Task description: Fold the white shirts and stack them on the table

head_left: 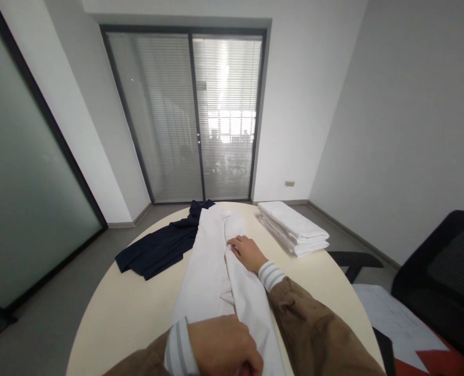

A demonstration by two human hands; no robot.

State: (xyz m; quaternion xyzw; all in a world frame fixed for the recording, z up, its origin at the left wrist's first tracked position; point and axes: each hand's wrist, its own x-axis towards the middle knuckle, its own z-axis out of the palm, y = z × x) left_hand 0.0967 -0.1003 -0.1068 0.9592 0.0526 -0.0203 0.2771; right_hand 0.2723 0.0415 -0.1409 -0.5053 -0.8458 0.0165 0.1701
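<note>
A long white garment (206, 261) lies lengthwise down the middle of the round table, its right side folded inward so that an edge runs along the centre. My right hand (247, 252) rests on that folded side with its fingers bent over the inner edge; the thumb is out of sight. Close to me, my left hand (226, 344) is closed at the near part of the same fold, its fingertips mostly hidden beneath the hand. Small creases show in the fabric between the two hands. A dark navy garment (161, 245) lies crumpled to the left, partly against the white one.
A stack of folded white cloth (292, 224) stands at the table's back right. The pale round table (110, 324) has a curved edge. To the right are a black office chair (443, 266) and papers (396, 318) over something red. Glass doors with blinds (157, 120) stand beyond.
</note>
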